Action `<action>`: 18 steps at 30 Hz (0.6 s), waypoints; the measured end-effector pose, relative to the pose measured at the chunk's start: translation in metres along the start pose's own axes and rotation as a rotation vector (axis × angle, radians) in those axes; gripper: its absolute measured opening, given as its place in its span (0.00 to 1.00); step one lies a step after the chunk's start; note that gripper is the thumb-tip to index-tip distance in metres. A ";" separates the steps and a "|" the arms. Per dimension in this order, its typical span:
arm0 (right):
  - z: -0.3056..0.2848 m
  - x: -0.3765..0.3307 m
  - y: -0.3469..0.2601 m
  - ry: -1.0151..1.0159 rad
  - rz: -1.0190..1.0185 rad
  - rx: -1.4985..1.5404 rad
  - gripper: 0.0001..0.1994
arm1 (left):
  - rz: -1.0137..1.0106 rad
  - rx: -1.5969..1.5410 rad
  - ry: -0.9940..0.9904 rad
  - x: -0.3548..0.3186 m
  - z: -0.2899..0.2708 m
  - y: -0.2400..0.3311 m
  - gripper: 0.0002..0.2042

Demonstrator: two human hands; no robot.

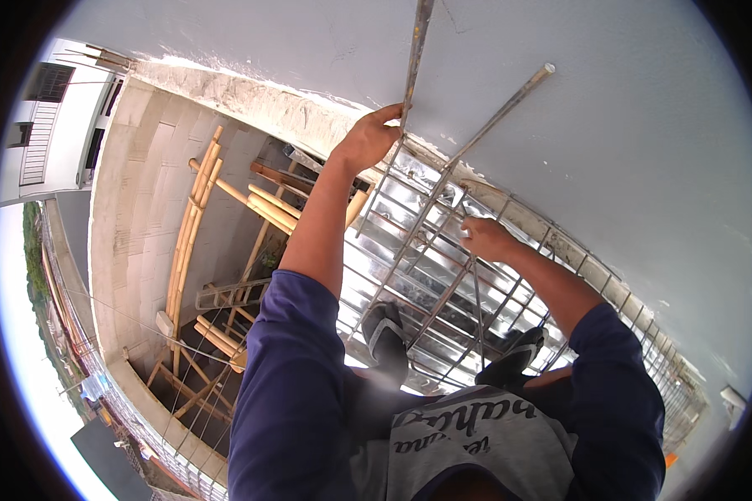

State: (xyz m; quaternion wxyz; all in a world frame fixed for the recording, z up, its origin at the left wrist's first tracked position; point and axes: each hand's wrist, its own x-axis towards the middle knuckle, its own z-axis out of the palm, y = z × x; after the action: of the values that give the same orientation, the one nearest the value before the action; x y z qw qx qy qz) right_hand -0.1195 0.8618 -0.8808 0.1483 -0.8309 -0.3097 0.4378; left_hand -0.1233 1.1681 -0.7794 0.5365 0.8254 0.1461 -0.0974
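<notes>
My left hand (368, 140) reaches up to a long steel reinforcing bar (414, 58) that rises along the grey wall. Its fingers close around the bar near the wall's rough lower edge. Lower and to the right, my right hand (486, 240) is curled shut beside the crossing bars of a rebar grid (426, 313). A thin rod shows below this fist, but what the fingers grip is hidden. Between the hands a second reinforcing bar (510, 104) slants up to the right, its cut end standing free.
Shiny metal sheeting (397, 288) lies under the grid, where my sandalled feet (384, 334) stand. At left, bamboo poles (194, 234) and a wooden ladder-like frame (230, 294) occupy a deep opening beside a block wall (138, 209). The grey wall (643, 125) borders the far and right sides.
</notes>
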 end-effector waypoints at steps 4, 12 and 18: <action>-0.055 -0.076 0.038 -0.101 0.142 -0.225 0.17 | 0.048 0.102 -0.012 -0.008 -0.008 0.027 0.24; -0.080 -0.127 0.112 0.148 0.153 -0.145 0.14 | 0.127 0.142 0.108 -0.031 -0.022 0.095 0.22; -0.095 -0.128 0.117 0.198 0.151 -0.085 0.15 | 0.194 0.109 0.187 -0.048 -0.020 0.133 0.22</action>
State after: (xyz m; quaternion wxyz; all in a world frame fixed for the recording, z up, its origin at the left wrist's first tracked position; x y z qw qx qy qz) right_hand -0.0507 0.6919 -0.8054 0.1094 -0.8965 -0.2483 0.3503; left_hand -0.1224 1.1294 -0.6421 0.4818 0.8690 0.1097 0.0245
